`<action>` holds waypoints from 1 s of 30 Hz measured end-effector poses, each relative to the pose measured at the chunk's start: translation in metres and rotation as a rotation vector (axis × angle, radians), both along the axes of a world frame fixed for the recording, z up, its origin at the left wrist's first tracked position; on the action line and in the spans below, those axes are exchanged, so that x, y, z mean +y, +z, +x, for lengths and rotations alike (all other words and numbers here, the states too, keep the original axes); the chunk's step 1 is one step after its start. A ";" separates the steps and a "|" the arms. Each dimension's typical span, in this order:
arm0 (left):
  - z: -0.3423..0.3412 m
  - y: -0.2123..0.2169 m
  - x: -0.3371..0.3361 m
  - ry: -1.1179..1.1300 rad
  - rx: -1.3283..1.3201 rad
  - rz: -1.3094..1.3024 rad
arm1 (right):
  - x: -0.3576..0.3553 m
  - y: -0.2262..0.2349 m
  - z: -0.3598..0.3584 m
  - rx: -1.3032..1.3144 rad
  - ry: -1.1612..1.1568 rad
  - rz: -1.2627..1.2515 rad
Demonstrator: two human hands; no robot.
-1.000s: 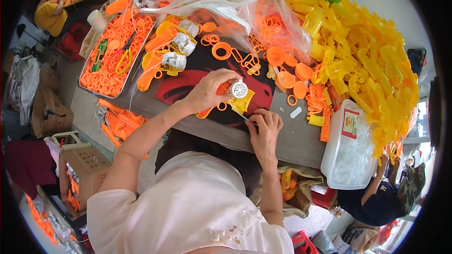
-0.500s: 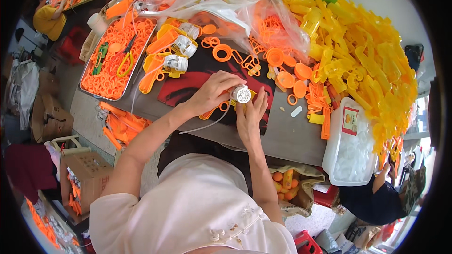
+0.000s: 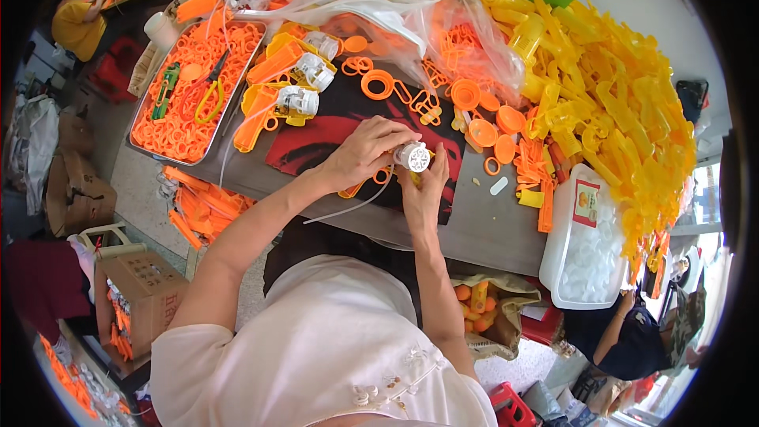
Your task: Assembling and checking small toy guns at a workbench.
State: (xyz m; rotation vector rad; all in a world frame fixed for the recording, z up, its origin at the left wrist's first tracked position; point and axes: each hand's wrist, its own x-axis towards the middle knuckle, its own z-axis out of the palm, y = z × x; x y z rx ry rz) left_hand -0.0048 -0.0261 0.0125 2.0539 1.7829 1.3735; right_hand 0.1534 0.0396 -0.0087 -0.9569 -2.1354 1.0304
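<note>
Over a black-and-red mat [image 3: 304, 146] on the table, my hands hold a partly hidden yellow-and-orange plastic assembly. A white round part with a patterned end [image 3: 414, 158] tops it, and a thin clear tube [image 3: 352, 207] trails from it to the left. My left hand [image 3: 366, 153] closes its fingers against the white part's left side. From the right and below, my right hand [image 3: 425, 190] grips the yellow body, which the hand mostly hides. Similar yellow-and-orange assemblies [image 3: 294, 101] with white ends lie beyond my left hand.
A metal tray [image 3: 261, 47] of small orange parts holds scissors and green cutters [image 3: 164, 91]. Orange rings [image 3: 377, 85] and caps lie beyond the mat. A yellow parts heap [image 3: 609, 95] and a white tub [image 3: 557, 269] are at right. Other people work nearby.
The white round part has shifted slightly right and its patterned end now faces more to the right. Both hands keep their hold, the right one a little more closed around the body.
</note>
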 end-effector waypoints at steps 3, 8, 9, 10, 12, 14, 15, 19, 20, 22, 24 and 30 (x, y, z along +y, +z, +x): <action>0.003 -0.002 0.002 -0.004 -0.012 0.023 | 0.000 0.004 0.009 0.054 -0.034 -0.083; 0.003 -0.002 0.002 -0.004 -0.007 0.003 | 0.006 -0.009 0.004 -0.031 -0.021 0.015; 0.003 -0.002 0.002 0.005 0.005 -0.003 | 0.008 -0.012 0.003 -0.053 -0.025 0.021; 0.003 -0.002 0.001 0.001 0.005 -0.002 | 0.008 -0.013 0.004 -0.052 -0.029 0.022; 0.001 -0.002 0.000 0.005 -0.017 0.003 | 0.009 -0.012 0.003 -0.007 -0.018 -0.081; 0.002 -0.001 0.002 0.000 -0.009 0.013 | 0.007 -0.005 0.003 0.018 -0.035 -0.117; 0.002 -0.001 0.002 -0.008 -0.002 0.022 | 0.006 -0.002 0.003 0.042 -0.054 -0.153; 0.002 -0.003 0.002 -0.002 0.021 0.001 | 0.004 -0.008 -0.005 -0.023 -0.095 0.071; 0.002 -0.004 0.003 0.002 0.039 0.010 | 0.006 -0.002 -0.006 -0.075 -0.108 0.091; 0.001 -0.004 0.004 0.001 0.057 0.020 | 0.011 0.003 -0.009 -0.127 -0.125 0.111; 0.003 -0.001 0.004 0.018 0.069 0.010 | 0.013 0.004 -0.008 -0.197 -0.135 0.198; 0.004 -0.003 0.003 0.025 0.091 0.023 | 0.011 0.001 0.014 -0.096 -0.021 0.174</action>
